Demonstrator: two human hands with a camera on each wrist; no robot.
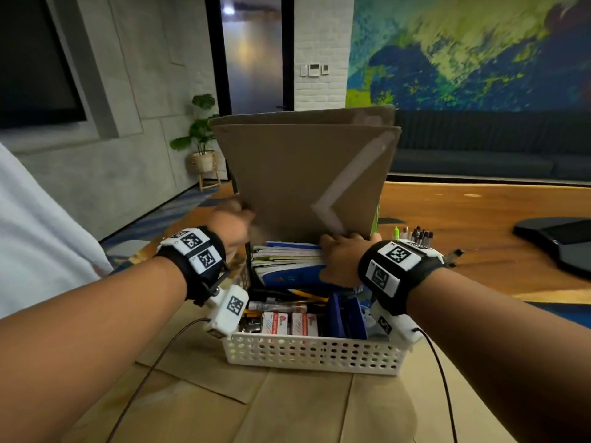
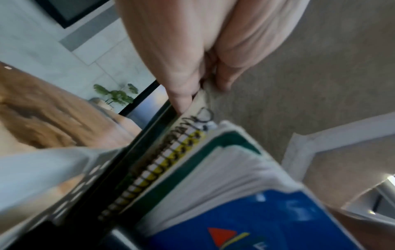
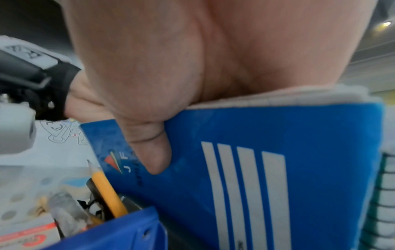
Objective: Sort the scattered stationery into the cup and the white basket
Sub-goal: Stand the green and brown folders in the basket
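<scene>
Now, line by line, from the basket outward:

White basket (image 1: 315, 351): sitting on brown paper near the table edge, already holding boxes, a yellow pencil (image 3: 107, 192), a blue holder and upright books.

Brown spiral pad (image 1: 303, 174): standing tall at the far end of the basket, behind the other books, its coil (image 2: 153, 169) running down beside a black edge.

Blue notebook (image 3: 267, 169): leaning upright in front of the pad, closing off the book stack.

Left hand (image 1: 230, 225): pinching the pad's lower left corner between thumb and fingertips (image 2: 181, 99).

Right hand (image 1: 340, 260): clasping the blue notebook, thumb (image 3: 153, 152) pressing its cover, fingers gone behind the stack.

Cup: seemingly standing beyond the right wrist, only pen tops (image 1: 419, 233) poking into sight.

Step, as judged: seating the pad among the books, sorting looking nearly finished.

Risk: tall pad tipping backward out of the basket, being top-heavy and pinched only at one corner; coil snagging on neighbouring pages or the perforated wall; crowded stack springing apart once the clasp is loosening.

Hidden: pad's bottom edge, so not telling whether resting on the basket floor; cup body blocked by the wrist; left wrist view blurring badly; box lettering staying unreadable.
</scene>
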